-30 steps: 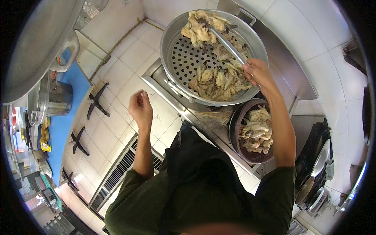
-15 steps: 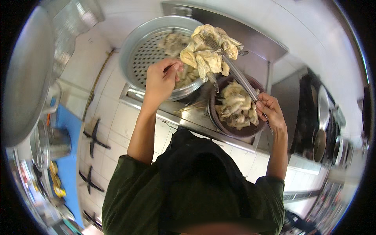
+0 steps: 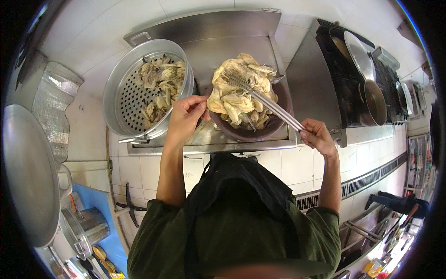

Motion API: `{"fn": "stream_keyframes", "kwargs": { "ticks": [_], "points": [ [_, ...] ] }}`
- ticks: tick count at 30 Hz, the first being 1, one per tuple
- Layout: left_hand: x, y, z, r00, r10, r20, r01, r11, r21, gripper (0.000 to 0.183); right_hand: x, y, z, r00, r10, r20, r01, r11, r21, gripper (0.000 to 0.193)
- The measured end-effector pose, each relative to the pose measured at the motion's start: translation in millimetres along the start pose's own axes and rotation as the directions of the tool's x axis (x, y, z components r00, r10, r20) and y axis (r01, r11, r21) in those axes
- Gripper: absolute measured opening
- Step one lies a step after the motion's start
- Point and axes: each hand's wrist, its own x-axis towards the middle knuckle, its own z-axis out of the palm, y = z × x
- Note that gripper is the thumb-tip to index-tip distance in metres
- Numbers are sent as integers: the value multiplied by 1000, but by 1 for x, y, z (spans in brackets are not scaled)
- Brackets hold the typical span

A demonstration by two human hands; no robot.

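1 chicken [image 3: 241,88] has moved from the perforated steamer [image 3: 130,101] to over the brown bowl [image 3: 284,106], near the tabletop's [image 3: 218,44] right front corner; right hand [image 3: 318,136] wrapped round tongs [image 3: 278,110], left hand [image 3: 187,115] curled, grip unclear.

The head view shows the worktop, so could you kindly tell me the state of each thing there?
Steamer: uncovered, partly filled with meat
Bowl: uncovered, partly hidden under the bird
Bird: above the bowl, apparently gripped by the tongs
Tongs: slanting, ends against the bird
Right hand: closed on the tongs
Left hand: fingers bent, beside the bird; contact unclear
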Motion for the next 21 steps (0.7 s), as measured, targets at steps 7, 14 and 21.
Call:
{"fn": "stream_keyframes", "kwargs": {
  "ticks": [7,14,21],
  "points": [
    [-2,-17,12,997,-32,68,34,999,-27,13,-12,14,3,998,5,-59,-7,1000,-23,10],
    [2,-34,17,999,27,32,-31,992,124,10,-11,24,4,994,-67,-82,60,994,-91,9],
    [-1,-44,15,999,38,18,-40,990,134,10,-12,33,3,996,-30,-84,23,997,-75,6]
  ]
}}
